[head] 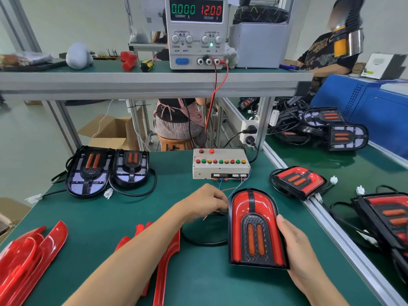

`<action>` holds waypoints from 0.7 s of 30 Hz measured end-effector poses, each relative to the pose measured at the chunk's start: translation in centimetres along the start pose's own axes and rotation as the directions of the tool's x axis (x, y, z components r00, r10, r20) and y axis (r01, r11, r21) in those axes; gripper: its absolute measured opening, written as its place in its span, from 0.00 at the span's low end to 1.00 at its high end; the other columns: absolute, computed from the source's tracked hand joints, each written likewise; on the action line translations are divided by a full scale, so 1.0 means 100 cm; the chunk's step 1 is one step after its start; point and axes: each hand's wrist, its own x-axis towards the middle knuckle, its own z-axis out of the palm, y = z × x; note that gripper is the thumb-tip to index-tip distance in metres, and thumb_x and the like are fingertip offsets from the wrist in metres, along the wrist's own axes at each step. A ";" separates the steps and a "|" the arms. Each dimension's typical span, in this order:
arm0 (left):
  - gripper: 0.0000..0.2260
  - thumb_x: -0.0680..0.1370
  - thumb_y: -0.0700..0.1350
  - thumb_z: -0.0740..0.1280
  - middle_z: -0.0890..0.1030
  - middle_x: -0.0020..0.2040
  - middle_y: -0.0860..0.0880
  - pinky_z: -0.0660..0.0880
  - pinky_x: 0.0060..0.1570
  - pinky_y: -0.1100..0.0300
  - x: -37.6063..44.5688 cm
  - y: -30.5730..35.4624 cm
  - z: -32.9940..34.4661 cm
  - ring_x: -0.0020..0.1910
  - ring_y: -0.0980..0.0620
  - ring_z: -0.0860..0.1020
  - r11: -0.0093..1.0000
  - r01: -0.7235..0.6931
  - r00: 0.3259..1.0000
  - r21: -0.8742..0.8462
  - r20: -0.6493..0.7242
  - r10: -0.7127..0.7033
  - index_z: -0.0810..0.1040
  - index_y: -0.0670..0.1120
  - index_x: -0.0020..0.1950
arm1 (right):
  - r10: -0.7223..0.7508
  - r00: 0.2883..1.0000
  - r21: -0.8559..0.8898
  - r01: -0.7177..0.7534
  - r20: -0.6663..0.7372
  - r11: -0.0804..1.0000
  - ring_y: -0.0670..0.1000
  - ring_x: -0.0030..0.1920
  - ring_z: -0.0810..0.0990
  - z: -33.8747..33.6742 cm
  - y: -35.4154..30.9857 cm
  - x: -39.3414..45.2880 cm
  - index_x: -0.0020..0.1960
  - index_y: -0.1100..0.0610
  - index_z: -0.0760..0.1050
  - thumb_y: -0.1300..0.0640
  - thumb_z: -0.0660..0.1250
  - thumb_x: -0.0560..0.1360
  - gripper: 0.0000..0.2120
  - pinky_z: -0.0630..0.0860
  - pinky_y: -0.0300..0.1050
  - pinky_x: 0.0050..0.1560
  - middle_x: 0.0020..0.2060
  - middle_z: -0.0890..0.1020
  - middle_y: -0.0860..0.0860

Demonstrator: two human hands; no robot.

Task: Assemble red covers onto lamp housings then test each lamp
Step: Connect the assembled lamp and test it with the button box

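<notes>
Green matte table (106, 208), aluminium rail along its right edge. Landmark: beige button box (220, 164), boxy metal, row of red, green and amber round buttons on top, thin coloured wires leaving its front.

Just in front of box, slightly right: assembled lamp (256, 228), arch-shaped, glossy red cover in black rim, dark textured centre with two orange oval strips. Tilted up off the table. Right hand (295, 246) grips its right edge, thumb on the rim, fingers behind and hidden. Left hand (209, 203) at lamp's upper left edge, fingers curled, pinching thin wires there; exact grip hard to tell. Black cable (198, 237) looped on table below that hand.

Left of box: two bare housings (88, 173), black arch shells, pale shiny reflector inside, orange strips, no covers; white plugs beside them.

Front-left of box, near table's near edge: loose red covers (33, 252), glossy curved plastic, stacked; more (167, 257) under left forearm. Open green surface between housings and covers.

Right of box, at rail: another covered lamp (298, 181). Beyond rail, more lamps, some covered, some bare.

Above box, on shelf: power supply (196, 32), display reading 0.000 and 12.00, red and black leads dropping down.
</notes>
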 end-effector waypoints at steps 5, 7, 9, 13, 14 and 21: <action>0.06 0.79 0.42 0.65 0.84 0.46 0.47 0.81 0.51 0.50 0.019 -0.003 -0.017 0.47 0.48 0.83 0.994 0.007 0.846 0.114 -0.530 0.055 0.82 0.47 0.50 | 0.003 1.000 -0.067 -0.004 -0.012 0.998 0.60 0.47 0.88 0.003 0.004 0.001 0.49 0.57 0.86 0.47 0.62 0.83 0.19 0.83 0.55 0.51 0.46 0.88 0.60; 0.13 0.80 0.40 0.63 0.79 0.58 0.45 0.77 0.55 0.50 0.027 -0.007 -0.027 0.56 0.45 0.78 0.953 0.061 0.776 0.298 -0.614 0.142 0.78 0.45 0.63 | 0.002 1.000 -0.066 -0.003 -0.016 0.998 0.61 0.46 0.88 0.003 0.005 0.002 0.48 0.58 0.86 0.47 0.61 0.83 0.19 0.85 0.52 0.44 0.45 0.88 0.61; 0.19 0.80 0.38 0.61 0.72 0.69 0.44 0.73 0.62 0.49 0.035 -0.013 -0.033 0.66 0.44 0.71 0.873 0.092 0.781 0.479 -0.579 0.235 0.73 0.42 0.71 | -0.004 1.000 -0.077 0.003 -0.016 0.997 0.62 0.45 0.88 0.003 0.007 0.003 0.48 0.59 0.85 0.46 0.61 0.83 0.20 0.85 0.55 0.46 0.44 0.87 0.61; 0.25 0.79 0.37 0.61 0.64 0.76 0.42 0.65 0.69 0.51 0.046 -0.020 -0.035 0.70 0.39 0.65 0.706 0.128 0.862 0.696 -0.430 0.267 0.64 0.42 0.78 | -0.015 0.999 -0.092 0.011 -0.037 0.996 0.63 0.45 0.87 0.002 0.012 0.003 0.47 0.59 0.84 0.45 0.61 0.83 0.21 0.82 0.64 0.54 0.43 0.87 0.61; 0.27 0.79 0.37 0.61 0.63 0.76 0.42 0.65 0.70 0.51 0.049 -0.021 -0.034 0.70 0.39 0.65 0.701 0.138 0.875 0.700 -0.417 0.245 0.62 0.42 0.79 | -0.022 0.999 -0.095 0.018 -0.038 0.995 0.63 0.46 0.87 0.002 0.013 0.003 0.47 0.58 0.85 0.45 0.60 0.83 0.21 0.82 0.64 0.55 0.44 0.87 0.61; 0.28 0.78 0.34 0.61 0.61 0.78 0.42 0.69 0.69 0.49 0.057 -0.027 -0.030 0.70 0.37 0.69 0.752 0.141 0.867 0.643 -0.448 0.220 0.61 0.39 0.78 | -0.061 0.997 -0.091 0.056 -0.054 0.994 0.62 0.45 0.87 0.001 0.015 0.002 0.46 0.58 0.84 0.46 0.60 0.84 0.21 0.84 0.62 0.51 0.43 0.87 0.60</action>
